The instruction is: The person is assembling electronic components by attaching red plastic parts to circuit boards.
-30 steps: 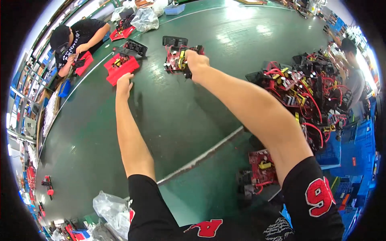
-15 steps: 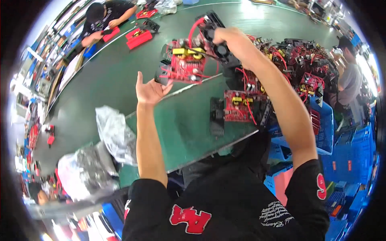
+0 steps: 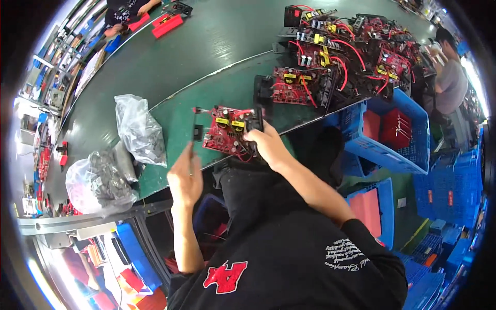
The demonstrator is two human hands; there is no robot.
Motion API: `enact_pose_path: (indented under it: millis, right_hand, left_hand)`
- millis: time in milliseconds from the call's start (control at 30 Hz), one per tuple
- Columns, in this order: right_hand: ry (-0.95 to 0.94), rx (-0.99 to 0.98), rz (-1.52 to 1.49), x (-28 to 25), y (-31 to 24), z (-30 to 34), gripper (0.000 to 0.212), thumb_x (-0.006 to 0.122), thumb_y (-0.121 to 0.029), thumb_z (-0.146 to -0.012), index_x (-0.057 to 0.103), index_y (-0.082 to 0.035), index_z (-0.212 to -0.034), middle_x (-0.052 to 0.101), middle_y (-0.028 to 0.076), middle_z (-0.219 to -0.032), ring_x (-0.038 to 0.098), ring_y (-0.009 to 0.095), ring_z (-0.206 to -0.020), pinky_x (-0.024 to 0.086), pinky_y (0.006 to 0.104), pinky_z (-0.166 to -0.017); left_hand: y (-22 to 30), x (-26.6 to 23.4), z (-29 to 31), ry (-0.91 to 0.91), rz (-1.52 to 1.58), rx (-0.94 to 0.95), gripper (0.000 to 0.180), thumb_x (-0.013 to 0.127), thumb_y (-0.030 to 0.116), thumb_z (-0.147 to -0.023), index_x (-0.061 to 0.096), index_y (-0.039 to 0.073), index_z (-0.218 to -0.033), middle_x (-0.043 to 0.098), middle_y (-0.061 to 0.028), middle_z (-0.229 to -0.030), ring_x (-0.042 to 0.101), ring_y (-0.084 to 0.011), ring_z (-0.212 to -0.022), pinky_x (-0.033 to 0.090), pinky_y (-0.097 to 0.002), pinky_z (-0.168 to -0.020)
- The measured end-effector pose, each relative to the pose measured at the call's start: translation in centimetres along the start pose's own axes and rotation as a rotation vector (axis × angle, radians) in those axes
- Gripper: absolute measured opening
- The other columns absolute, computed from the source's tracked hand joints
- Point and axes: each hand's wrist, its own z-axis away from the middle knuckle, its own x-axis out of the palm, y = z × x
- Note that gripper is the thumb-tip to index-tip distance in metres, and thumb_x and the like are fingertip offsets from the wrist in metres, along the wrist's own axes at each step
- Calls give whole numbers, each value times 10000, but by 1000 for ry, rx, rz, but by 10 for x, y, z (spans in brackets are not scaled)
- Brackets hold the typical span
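Note:
A red circuit board (image 3: 223, 130) with yellow-wrapped transformers and black end panels is near the table's front edge, in front of me. My right hand (image 3: 267, 146) is closed on the black end panel (image 3: 253, 124) at the board's right side. My left hand (image 3: 186, 178), slightly blurred, has its fingers stretched up just below the left black end panel (image 3: 198, 133). I see nothing held in it; whether a fingertip touches the panel I cannot tell. Another red board assembly (image 3: 292, 87) lies on the green table beyond my right hand.
A heap of similar boards with red wires (image 3: 361, 51) covers the table's far right. Clear plastic bags of dark parts (image 3: 138, 132) lie at the left. Blue crates (image 3: 356, 135) stand right of the table. One person (image 3: 450, 77) is at the far right, another (image 3: 121, 15) at the far left.
My right hand has brought the board from over the far table down to the near edge. My left hand has come off the board's left end and moved nearer me. The view has shifted.

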Motion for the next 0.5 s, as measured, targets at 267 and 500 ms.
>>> enact_pose_path:
  millis: [267,500]
  right_hand:
    - [121,-146,13,33,-15,30,382,722,-147,-828,578,-18,-1157,652,39,-1033,592,119,-935,486,304,-837]
    - [202,-31,370,44,-12,28,510,730,-223,-698,596,-51,-1158,663,126,-974,612,189,-885,479,317,-819]
  left_hand:
    - [-26,63,-90,-158,286,-398,656,689,548,-782,660,-82,-963,659,-253,-974,598,-391,-1007,464,-423,-864]
    - [-48,64,-114,-642,99,-376,1032,743,606,-694,405,-191,-1256,555,-360,-1198,573,-396,-1135,449,-414,-965]
